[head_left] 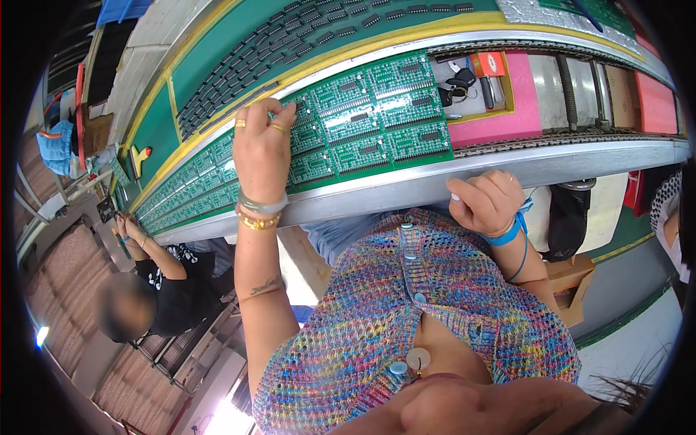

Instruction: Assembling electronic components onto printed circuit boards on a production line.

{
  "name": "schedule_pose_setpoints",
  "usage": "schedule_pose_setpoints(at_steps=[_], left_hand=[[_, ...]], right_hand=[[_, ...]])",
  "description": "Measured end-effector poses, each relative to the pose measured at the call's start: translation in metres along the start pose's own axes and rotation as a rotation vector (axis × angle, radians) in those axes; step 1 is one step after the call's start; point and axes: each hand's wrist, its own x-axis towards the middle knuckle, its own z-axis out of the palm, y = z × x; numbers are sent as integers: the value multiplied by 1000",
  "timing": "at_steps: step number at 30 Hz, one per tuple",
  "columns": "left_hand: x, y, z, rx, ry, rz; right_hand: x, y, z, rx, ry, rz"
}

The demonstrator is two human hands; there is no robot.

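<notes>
Board panel: green circuit board panel [370,116], several small boards joined in a grid, lies flat on the conveyor line directly ahead of the person, its near edge just behind the metal rail [406,185].
Left hand: left hand [262,148] reaches forward over the rail and rests on the panel's left end; fingers [279,116] bent down, tips pressed on the board surface near its far corner. Whether something small is pinched under the tips cannot be told. Judged a steadying or seating press, since the palm lies flat across the boards.
Right hand: right hand [484,201] curls in a loose fist on the rail, apart from the panel; nothing shows inside it. Judged a brace for the body while the other arm reaches.
Wrist strap: blue wrist strap [507,233] with cord on the right wrist, likely for static grounding.
Neighbouring boards: row of green boards [188,190] runs leftward along the line.
Component strips: black parts in rows [239,72] on the green belt beyond.
Pink tray: pink tray [515,101] with hand tools, right of the panel.
Co-worker: another person's hands [129,228] work at the line's left end.
</notes>
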Motion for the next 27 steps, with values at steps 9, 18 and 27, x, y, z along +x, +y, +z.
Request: schedule_pose_setpoints(at_steps=[9,18,27], left_hand=[[22,-26,-1,-42,203,-91],[11,-3,-15,-130,107,-31],[-19,12,-14,-167,-20,-73]], right_hand=[[0,0,-1,-8,-5,-2],[-1,1,-1,-16,-18,-8],[0,0,-1,-7,-8,-20]])
